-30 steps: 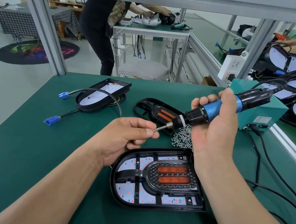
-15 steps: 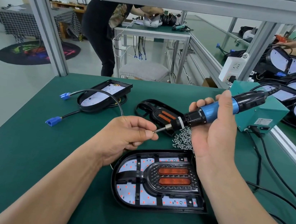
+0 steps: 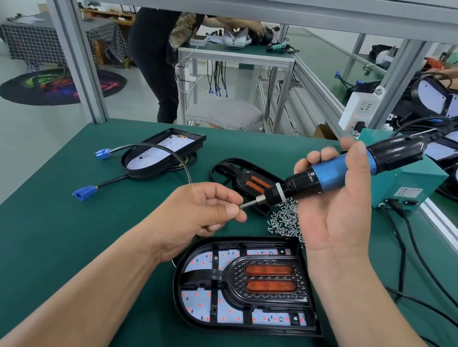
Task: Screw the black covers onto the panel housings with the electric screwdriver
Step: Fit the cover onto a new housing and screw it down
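Observation:
My right hand [image 3: 335,216] grips the blue and black electric screwdriver [image 3: 335,174], held above the table with its bit pointing left. My left hand [image 3: 202,213] pinches something small at the bit's tip between thumb and forefinger; the item itself is hidden by my fingers. Below both hands lies a panel housing [image 3: 247,289] with its black cover [image 3: 269,280] and two orange lenses seated on it. A second black cover [image 3: 247,181] lies behind the bit. A pile of small screws [image 3: 284,220] sits between the two.
An open panel housing [image 3: 163,151] with a cable and blue connectors [image 3: 84,192] lies at the back left. A teal power box [image 3: 413,183] stands at the right, black cords trailing across the green mat. Other people work at benches behind and to the right.
Both hands have stayed nearly where they were, the left still pinching at the bit's tip. The screwdriver has hardly shifted.

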